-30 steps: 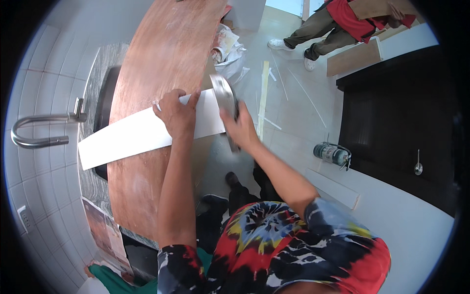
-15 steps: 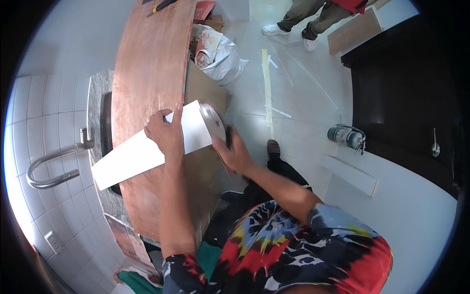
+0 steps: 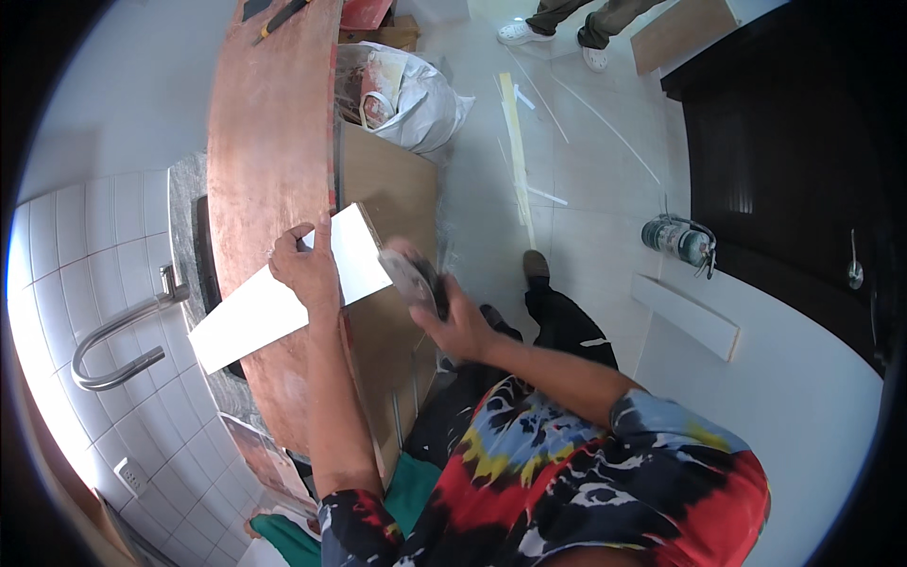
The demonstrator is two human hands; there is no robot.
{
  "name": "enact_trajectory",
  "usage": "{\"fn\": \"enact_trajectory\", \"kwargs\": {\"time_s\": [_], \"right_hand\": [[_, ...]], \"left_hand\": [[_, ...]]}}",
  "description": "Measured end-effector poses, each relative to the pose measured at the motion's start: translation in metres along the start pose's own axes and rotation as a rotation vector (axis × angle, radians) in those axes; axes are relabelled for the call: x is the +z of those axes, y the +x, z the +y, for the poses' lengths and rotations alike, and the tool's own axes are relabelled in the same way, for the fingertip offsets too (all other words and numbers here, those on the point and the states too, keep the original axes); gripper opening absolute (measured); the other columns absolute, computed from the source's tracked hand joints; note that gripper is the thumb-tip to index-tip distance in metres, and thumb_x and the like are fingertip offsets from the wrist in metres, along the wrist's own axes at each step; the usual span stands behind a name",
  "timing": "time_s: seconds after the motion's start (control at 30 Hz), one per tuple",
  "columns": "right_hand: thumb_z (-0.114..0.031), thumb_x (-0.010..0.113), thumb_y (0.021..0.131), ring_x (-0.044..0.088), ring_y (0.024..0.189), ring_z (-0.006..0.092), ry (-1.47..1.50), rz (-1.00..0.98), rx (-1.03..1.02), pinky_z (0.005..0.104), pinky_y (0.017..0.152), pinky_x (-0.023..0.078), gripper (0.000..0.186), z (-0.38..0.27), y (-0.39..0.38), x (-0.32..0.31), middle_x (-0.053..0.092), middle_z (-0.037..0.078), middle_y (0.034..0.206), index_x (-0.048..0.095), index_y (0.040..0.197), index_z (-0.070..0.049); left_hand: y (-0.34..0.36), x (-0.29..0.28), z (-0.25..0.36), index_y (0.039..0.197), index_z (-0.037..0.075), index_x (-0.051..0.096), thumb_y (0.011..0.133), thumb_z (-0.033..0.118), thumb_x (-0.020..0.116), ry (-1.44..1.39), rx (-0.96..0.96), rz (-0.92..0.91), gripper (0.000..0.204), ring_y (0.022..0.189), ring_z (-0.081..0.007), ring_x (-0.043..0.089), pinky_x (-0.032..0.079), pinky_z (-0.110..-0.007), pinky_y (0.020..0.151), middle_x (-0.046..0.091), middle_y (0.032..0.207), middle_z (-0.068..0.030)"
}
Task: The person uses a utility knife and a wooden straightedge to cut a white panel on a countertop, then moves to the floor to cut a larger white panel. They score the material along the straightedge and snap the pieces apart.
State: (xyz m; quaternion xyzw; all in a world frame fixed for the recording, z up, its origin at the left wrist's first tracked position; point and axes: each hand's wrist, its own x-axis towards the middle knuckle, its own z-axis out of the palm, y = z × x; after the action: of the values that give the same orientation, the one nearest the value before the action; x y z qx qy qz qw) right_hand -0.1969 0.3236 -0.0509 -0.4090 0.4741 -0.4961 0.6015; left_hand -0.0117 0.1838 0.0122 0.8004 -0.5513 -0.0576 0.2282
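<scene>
A long white board (image 3: 253,321) lies crosswise over a large reddish plywood sheet (image 3: 271,142) on the counter. My left hand (image 3: 306,274) grips the board near its right part, fingers curled at the far edge. My right hand (image 3: 458,323) holds a metal hand tool (image 3: 414,282), apparently a plane, at the board's right end, near the lower corner; motion blurs the tool.
A steel faucet (image 3: 123,376) stands at the left. A yellow-black tool (image 3: 276,21) lies on the far plywood. Beyond are a white sack (image 3: 425,104), floor strips (image 3: 517,151), another person's legs (image 3: 557,19), a green cylinder (image 3: 675,241), and, low left, someone's green sleeve (image 3: 283,537).
My right hand and the tool have travelled along the board's end toward me. My left hand stays on the board. The view has shifted, showing less of the standing person.
</scene>
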Motion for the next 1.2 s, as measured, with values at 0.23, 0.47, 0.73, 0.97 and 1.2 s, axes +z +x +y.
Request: {"fn": "enact_trajectory", "kwargs": {"time_s": [0.23,0.47,0.73,0.97,1.2], "right_hand": [[-0.035,0.075,0.092,0.067,0.095,0.0365,-0.178,0.052,-0.065,0.0456,0.083,0.052,0.056,-0.046,0.184,0.017,0.067,0.028,0.103,0.053,0.121,0.006],[-0.038,0.074,0.092,0.064,0.115,0.0407,-0.194,-0.135,0.113,0.0440,0.102,0.048,0.068,0.003,-0.030,-0.020,0.064,0.030,0.120,0.047,0.134,0.008],[-0.037,0.076,0.093,0.070,0.101,0.0278,-0.511,-0.040,-0.014,0.0401,0.091,0.055,0.065,-0.023,0.032,-0.117,0.069,0.021,0.110,0.052,0.133,0.008],[-0.033,0.078,0.090,0.069,0.091,0.0222,-0.732,0.029,-0.089,0.0346,0.080,0.054,0.058,-0.099,0.120,-0.136,0.071,0.016,0.103,0.058,0.130,0.003],[-0.027,0.081,0.086,0.067,0.103,0.0344,-0.950,-0.248,-0.448,0.0397,0.091,0.051,0.056,-0.148,0.240,-0.016,0.068,0.023,0.113,0.060,0.127,0.005]], "left_hand": [[0.008,0.011,0.008,0.093,0.002,0.074,0.087,0.049,0.080,-0.064,-0.006,-0.007,0.048,0.096,-0.0278,0.054,0.031,-0.045,0.111,0.064,0.088,-0.0097],[0.001,0.007,0.000,0.093,0.000,0.074,0.087,0.045,0.081,-0.046,0.012,0.016,0.046,0.094,-0.0297,0.056,0.037,-0.047,0.103,0.066,0.088,-0.0127],[0.003,0.002,-0.006,0.097,0.008,0.075,0.083,0.039,0.082,-0.051,0.185,0.018,0.034,0.102,-0.0297,0.064,0.031,-0.054,0.113,0.071,0.103,-0.0093],[-0.006,-0.005,-0.009,0.100,0.009,0.078,0.079,0.045,0.085,-0.140,0.257,-0.014,0.041,0.110,-0.0285,0.060,0.034,-0.050,0.110,0.069,0.109,-0.0077],[-0.011,-0.003,-0.011,0.097,0.006,0.078,0.079,0.045,0.082,-0.222,0.316,0.038,0.043,0.110,-0.0270,0.059,0.033,-0.047,0.112,0.068,0.106,-0.0082]]}}
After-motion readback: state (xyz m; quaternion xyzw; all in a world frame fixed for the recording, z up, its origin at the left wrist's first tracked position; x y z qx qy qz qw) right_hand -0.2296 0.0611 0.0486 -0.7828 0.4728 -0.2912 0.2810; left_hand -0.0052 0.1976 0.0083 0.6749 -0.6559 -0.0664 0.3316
